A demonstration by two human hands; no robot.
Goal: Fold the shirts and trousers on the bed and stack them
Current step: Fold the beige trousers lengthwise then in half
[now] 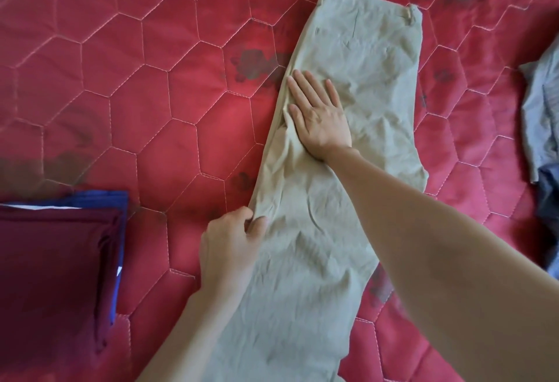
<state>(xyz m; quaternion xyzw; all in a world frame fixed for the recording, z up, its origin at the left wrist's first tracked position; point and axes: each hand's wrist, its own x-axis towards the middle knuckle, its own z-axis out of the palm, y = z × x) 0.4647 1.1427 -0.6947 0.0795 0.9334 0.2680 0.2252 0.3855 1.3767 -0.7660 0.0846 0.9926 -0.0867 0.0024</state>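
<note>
While the khaki trousers (341, 145) lie lengthwise down the middle of the red quilted bedspread (127, 85), waistband at the far end and legs running toward the person, already doubled leg over leg, both hands work to get them flat. Right hand (317, 115) lies palm down near the seat, fingers straight and slightly spread, pressing the cloth, probably to anchor it and push creases out. Left hand (233, 239) pinches the near left edge of the leg between thumb and curled fingers, likely to tug that edge straight against the anchor. Wrinkles remain across the thigh, so the crosswise folds look not yet started. No containers show; the finished stack (57, 248) sits at the left, a maroon folded garment atop a blue one, well apart from the trousers. Grey clothes (541, 115) wait unfolded at the right edge.
</note>
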